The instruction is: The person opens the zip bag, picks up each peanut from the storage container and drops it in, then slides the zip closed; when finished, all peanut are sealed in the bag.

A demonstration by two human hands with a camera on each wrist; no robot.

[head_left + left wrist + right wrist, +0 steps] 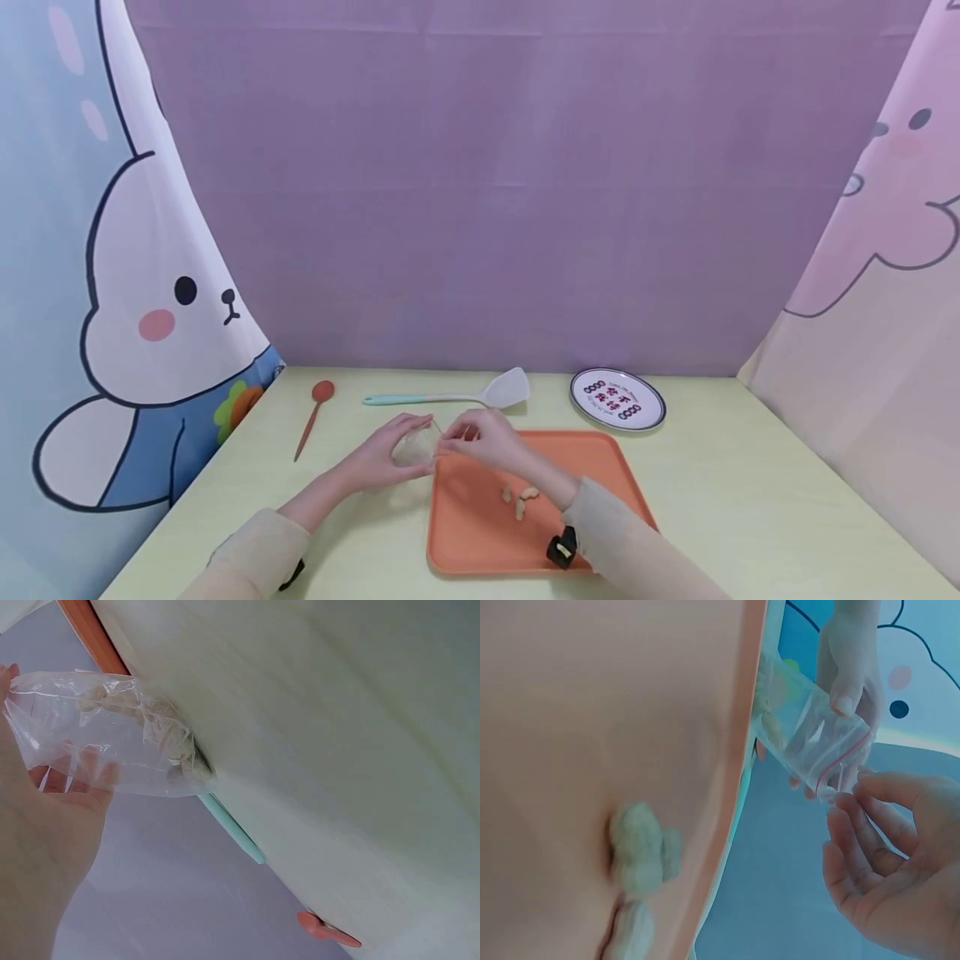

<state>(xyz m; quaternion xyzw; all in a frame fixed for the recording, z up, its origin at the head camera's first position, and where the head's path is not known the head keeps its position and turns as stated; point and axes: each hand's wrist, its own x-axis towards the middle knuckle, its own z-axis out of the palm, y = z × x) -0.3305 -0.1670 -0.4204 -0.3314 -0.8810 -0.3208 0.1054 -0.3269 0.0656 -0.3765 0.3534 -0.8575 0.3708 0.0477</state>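
- My left grip (375, 457) curls round the clear bag (127, 742); my right grip (491, 440) pinches its edge.
- It looks light, limp, slippery; I'd hold near the rim.

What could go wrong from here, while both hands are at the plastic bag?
I see two risks. The left hand holds the plastic bag beside the edge of the orange tray, so if it tips, the peanuts inside might spill onto the table. Also, the right forearm reaches over the tray, close to the loose peanuts; a low move could knock them about.
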